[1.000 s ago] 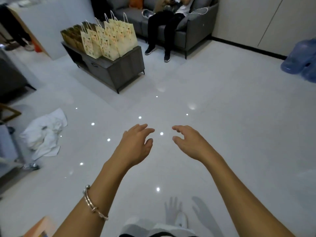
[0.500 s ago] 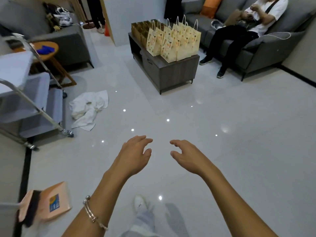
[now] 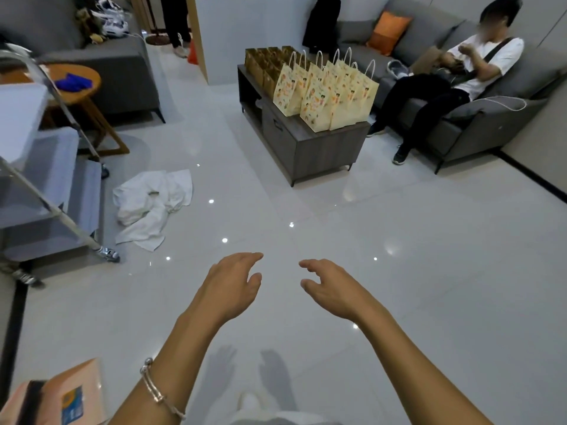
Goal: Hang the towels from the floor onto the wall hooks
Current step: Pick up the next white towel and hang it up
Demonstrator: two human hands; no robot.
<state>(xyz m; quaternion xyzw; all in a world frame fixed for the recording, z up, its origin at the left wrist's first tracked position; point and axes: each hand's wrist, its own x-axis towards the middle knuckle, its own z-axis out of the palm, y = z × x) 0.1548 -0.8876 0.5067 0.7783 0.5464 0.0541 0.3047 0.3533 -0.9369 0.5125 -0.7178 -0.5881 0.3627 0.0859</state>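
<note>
Hands: two, the left hand (image 3: pixel 228 286) and the right hand (image 3: pixel 333 289), both empty with fingers spread.
Towels: one crumpled white heap (image 3: pixel 152 207) left of the coffee table (image 3: pixel 325 148); the number of separate towels in it cannot be told.
Coffee tables: one.
Paper gift bags (image 3: pixel 325 90): a cluster on the coffee table, too overlapped for an exact count.
Sofas: two, one sofa (image 3: pixel 491 118) right of the coffee table, one grey sofa (image 3: pixel 101 62) far left.
Round wooden side tables (image 3: pixel 76 87): one.
Bracelets (image 3: pixel 159 391): one.
Seated persons (image 3: pixel 454 78): one.

Paper gift bags (image 3: pixel 325 90) on a dark low cabinet (image 3: pixel 319 148), grey sofa (image 3: pixel 478 118) behind.
</note>
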